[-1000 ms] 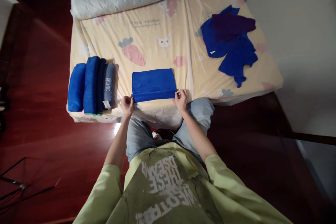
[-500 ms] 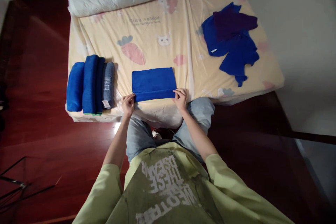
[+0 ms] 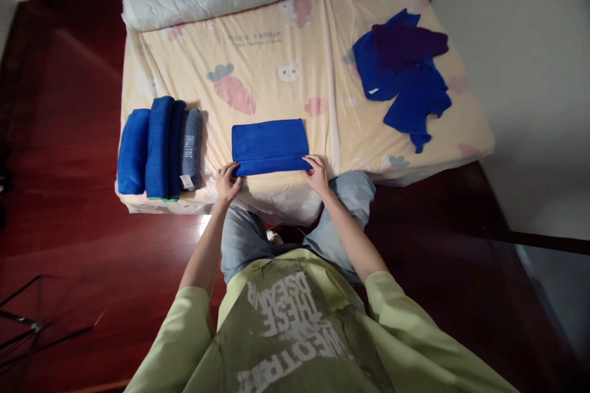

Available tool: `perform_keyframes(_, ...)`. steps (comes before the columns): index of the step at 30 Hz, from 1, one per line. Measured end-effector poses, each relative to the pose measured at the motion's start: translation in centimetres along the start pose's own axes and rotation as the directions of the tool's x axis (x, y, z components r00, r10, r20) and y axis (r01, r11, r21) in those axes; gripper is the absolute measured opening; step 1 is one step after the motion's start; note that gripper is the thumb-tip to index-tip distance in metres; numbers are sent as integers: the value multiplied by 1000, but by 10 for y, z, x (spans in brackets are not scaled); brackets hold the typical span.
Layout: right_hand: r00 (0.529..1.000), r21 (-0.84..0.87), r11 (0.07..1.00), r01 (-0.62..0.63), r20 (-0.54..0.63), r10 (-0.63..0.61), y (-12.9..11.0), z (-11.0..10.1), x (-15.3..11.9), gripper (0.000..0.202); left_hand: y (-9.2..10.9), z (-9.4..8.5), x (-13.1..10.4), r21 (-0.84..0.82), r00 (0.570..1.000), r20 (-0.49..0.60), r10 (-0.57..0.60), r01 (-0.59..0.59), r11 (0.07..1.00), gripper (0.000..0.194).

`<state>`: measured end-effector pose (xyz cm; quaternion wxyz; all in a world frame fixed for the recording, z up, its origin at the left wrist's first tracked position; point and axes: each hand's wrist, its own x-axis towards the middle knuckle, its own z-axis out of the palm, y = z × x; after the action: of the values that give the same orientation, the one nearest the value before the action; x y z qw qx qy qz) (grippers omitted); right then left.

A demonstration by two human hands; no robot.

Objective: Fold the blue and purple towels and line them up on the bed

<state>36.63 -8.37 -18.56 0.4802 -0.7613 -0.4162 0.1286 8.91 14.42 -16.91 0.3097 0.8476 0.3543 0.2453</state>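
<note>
Basically 2-handed edge work: left hand (image 3: 227, 183) and right hand (image 3: 317, 177) each look pinched on a near corner of the blue cloth (image 3: 270, 140), which lies flat near the front edge of the bed (image 3: 271, 101), between the hands. To do it well, I'd match the fold depth at both ends and pull lightly outward so the near band (image 3: 271, 166) runs straight (no finger supports its middle, so likely sag spot). Cloth looks plain, matte, wider than deep, nearly wrinkle-free, with 1 line along the band.

2 hands (image 3: 228, 182) (image 3: 317, 175), 1 flat cloth (image 3: 270, 139)
</note>
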Motion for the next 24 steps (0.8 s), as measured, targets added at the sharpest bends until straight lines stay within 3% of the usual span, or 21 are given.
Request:
perform_keyframes(7, 998, -28, 998, 47, -38, -48, 4, 1, 3, 48, 5, -5, 4, -71, 1000, 2, -24, 24, 997, 35)
perform_keyframes(14, 997, 24, 999, 40, -68, -39, 10, 3, 5, 47, -5, -1, 3, -75, 996, -58, -61, 56, 996, 37)
perform_keyframes(19, 994, 70, 997, -31, -104, 38, 13, 4, 5, 37, -14, 1, 2, -79, 989, -90, -119, 112, 991, 26)
perform_keyframes(24, 981, 61, 990, -130, -141, 137, 16, 9, 5, 32, -18, 2, 2, -100, 982, -101, -158, 148, 984, 29)
